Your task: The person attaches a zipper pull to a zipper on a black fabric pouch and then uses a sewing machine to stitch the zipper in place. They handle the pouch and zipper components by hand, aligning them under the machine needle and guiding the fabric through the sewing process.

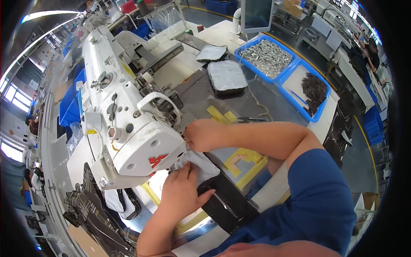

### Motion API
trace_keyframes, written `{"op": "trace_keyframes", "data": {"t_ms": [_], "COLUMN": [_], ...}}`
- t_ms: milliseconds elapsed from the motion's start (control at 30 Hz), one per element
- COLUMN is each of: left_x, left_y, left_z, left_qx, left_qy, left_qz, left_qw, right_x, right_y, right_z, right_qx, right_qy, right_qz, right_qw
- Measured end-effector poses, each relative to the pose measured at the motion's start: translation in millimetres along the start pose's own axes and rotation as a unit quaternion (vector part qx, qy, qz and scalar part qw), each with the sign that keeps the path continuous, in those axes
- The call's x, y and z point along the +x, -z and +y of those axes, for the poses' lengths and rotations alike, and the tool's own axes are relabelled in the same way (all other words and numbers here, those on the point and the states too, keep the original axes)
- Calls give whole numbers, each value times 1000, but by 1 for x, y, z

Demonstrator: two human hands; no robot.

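My left hand (182, 190) lies on a pale grey-white padded fabric piece (204, 166), fingers stretched toward the sewing machine's head, thumb spread over a black strip (227, 205). The strip trails from the padded piece toward my body, with a shiny line along it. The white sewing machine (141, 145) stands just left of both hands, and its needle area is hidden. Beside that head, beyond the padded piece, my right hand (204, 135) is closed with curled fingers. Whatever it grips is hidden.
Two black-sided pouches with pale tops, one a pouch (227, 77), lie beyond my hands. Blue trays (282, 79) hold metal pieces and dark pieces. Yellow frames (248, 165) and dark snips (252, 119) are on the table. Plaid fabric (92, 210) heaps at the left.
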State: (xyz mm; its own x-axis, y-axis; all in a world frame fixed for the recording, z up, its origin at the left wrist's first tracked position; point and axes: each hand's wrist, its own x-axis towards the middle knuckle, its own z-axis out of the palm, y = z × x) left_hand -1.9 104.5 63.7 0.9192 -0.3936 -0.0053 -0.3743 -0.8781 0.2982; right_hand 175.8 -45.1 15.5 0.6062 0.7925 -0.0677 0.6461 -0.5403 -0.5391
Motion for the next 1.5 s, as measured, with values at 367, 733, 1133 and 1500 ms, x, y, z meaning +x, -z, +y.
{"op": "trace_keyframes", "data": {"t_ms": [367, 733, 1133, 1500], "left_x": [3, 2, 24, -137], "left_y": [-12, -13, -37, 72], "left_z": [4, 11, 51, 37], "left_qx": [9, 12, 14, -31], "left_qy": [-21, 8, -53, 325], "left_qz": [24, 34, 167, 624], "left_qw": [999, 999, 984, 710], "right_x": [-7, -12, -69, -218], "right_y": [3, 7, 19, 7], "right_z": [16, 9, 45, -28], "right_qx": [-35, -17, 105, 108], "right_qy": [19, 31, 18, 78], "right_qz": [13, 24, 65, -252], "right_qw": [999, 999, 992, 959]}}
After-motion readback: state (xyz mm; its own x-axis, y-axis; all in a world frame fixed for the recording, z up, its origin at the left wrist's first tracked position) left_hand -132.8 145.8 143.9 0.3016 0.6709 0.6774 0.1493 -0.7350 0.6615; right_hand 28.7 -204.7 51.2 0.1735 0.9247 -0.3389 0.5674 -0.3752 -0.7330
